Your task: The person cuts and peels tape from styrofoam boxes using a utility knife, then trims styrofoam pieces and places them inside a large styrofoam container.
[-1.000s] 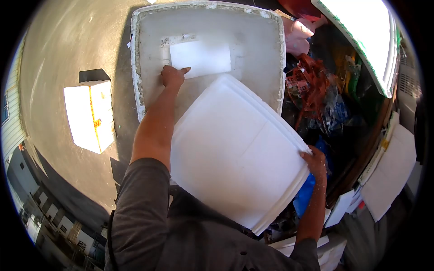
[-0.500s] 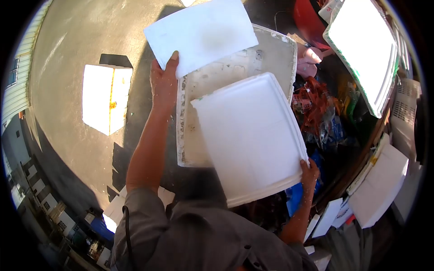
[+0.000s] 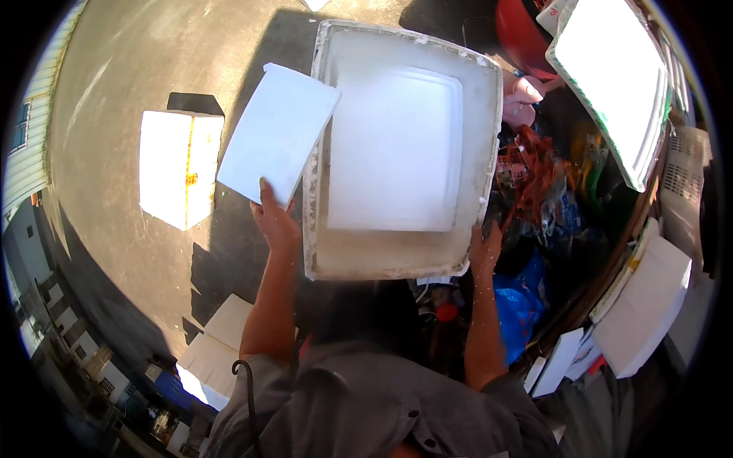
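Observation:
My left hand (image 3: 276, 223) grips the lower edge of a small white foam sheet (image 3: 281, 131), thumb on top. The sheet is tilted, left of a large white foam container (image 3: 397, 256) with a worn rim, and overlaps its left edge slightly. Inside that container lies a larger white foam panel (image 3: 393, 153) with a ridged right edge. My right hand (image 3: 485, 248) is at the container's lower right corner. Its fingers are partly hidden, and I cannot tell how firmly they hold the rim.
A taped white foam block (image 3: 172, 168) stands on the ground at left. Red plastic bags (image 3: 527, 172) and a blue bag (image 3: 521, 305) lie at right. Leaning at upper right is a white lid (image 3: 611, 84); a white box (image 3: 217, 355) sits at lower left.
The large panel has moved up and left into the container, and my right hand has left it for the container's corner. My left hand has lowered and turned the small sheet.

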The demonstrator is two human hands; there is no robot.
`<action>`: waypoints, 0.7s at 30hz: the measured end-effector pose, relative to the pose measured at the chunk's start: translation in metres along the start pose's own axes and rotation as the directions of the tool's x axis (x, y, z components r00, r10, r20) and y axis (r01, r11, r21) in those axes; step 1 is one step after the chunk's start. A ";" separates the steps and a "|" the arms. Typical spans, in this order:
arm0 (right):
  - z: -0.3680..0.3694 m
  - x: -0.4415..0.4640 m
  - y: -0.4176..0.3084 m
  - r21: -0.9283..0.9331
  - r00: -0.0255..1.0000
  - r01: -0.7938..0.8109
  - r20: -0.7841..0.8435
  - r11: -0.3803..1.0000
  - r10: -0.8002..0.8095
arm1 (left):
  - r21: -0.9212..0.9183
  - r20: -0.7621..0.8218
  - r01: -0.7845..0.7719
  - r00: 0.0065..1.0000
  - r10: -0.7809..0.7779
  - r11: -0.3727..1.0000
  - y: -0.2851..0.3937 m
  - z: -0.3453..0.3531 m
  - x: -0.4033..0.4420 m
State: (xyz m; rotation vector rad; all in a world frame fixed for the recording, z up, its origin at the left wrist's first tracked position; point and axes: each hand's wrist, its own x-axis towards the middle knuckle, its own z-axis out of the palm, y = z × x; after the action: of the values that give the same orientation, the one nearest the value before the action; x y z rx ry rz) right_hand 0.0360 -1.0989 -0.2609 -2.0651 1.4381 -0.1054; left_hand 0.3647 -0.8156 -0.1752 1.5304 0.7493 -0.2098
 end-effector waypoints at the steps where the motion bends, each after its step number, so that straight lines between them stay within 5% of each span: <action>1: 0.011 0.010 0.016 0.081 0.998 -0.061 0.039 0.995 0.058 | -0.003 0.000 0.004 1.000 -0.004 1.000 -0.006 0.000 0.000; 5: 0.021 0.025 0.013 0.317 0.917 -0.277 0.369 0.907 0.151 | -0.092 0.038 -0.017 0.999 0.021 0.996 -0.022 0.003 0.000; 11: 0.015 0.020 0.031 0.346 0.952 -0.207 0.288 0.915 0.106 | -0.263 0.166 0.073 0.986 -0.030 0.962 -0.016 -0.004 0.004; 14: -0.028 0.014 0.004 0.230 0.957 -0.164 0.272 0.959 0.098 | -0.087 0.074 0.093 0.994 -0.086 0.992 -0.006 -0.022 0.007; 17: -0.067 0.016 0.012 0.151 0.943 -0.183 0.306 0.972 0.130 | -0.222 0.039 -0.109 0.992 0.121 0.969 0.012 -0.053 0.020; 19: -0.082 0.020 0.037 0.318 0.936 -0.198 0.343 0.927 0.083 | -0.277 -0.082 -0.165 0.986 0.148 0.947 0.035 -0.076 0.028; 21: -0.090 0.025 0.056 0.266 0.939 -0.153 0.339 0.952 0.056 | -0.302 -0.141 -0.221 0.972 0.186 0.927 0.053 -0.101 0.035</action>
State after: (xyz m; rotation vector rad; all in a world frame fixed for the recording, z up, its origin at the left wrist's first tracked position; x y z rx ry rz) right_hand -0.0353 -1.1723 -0.2242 -1.6724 1.2417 0.0674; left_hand 0.3905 -0.7048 -0.1384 1.3075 0.6677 0.1474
